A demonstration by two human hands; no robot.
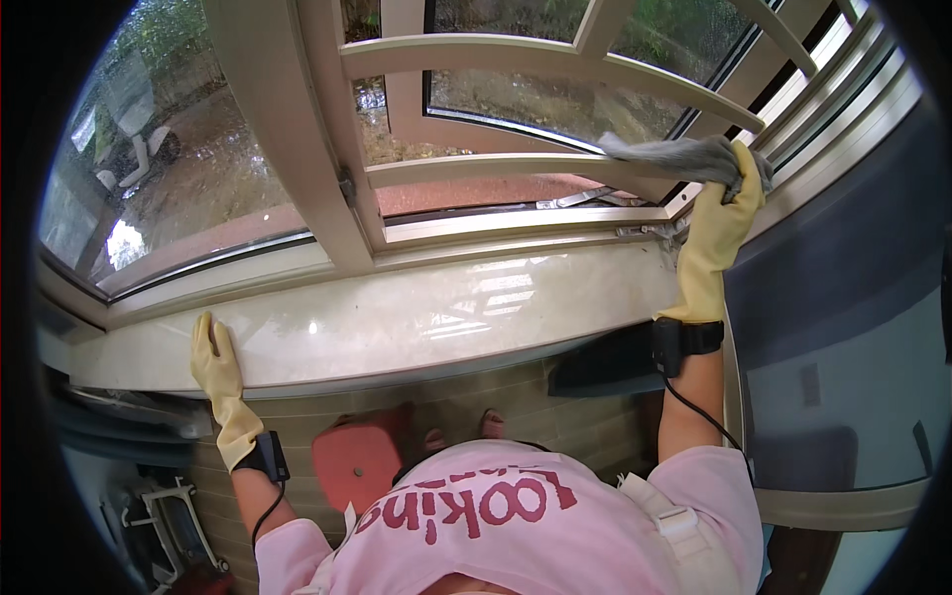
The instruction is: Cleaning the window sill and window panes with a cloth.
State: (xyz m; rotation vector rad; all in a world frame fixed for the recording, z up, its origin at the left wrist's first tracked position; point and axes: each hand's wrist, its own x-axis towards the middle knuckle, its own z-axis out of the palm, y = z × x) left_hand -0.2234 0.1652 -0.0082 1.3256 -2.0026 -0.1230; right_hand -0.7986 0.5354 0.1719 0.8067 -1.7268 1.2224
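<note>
My right hand, in a yellow rubber glove, grips a grey cloth at the right end of a beige window guard bar. The cloth's loose end stretches left along the bar. My left hand, in a matching glove, rests on the left part of the glossy stone windowsill, holding nothing, with its fingers extended. Behind the guard bars a window sash stands swung outward, and its metal stay shows low by the frame.
A red plastic stool stands below the sill on the tiled floor. At lower left is a white metal frame. A fixed glass pane fills the left side. A dark glossy panel lies right of my right arm.
</note>
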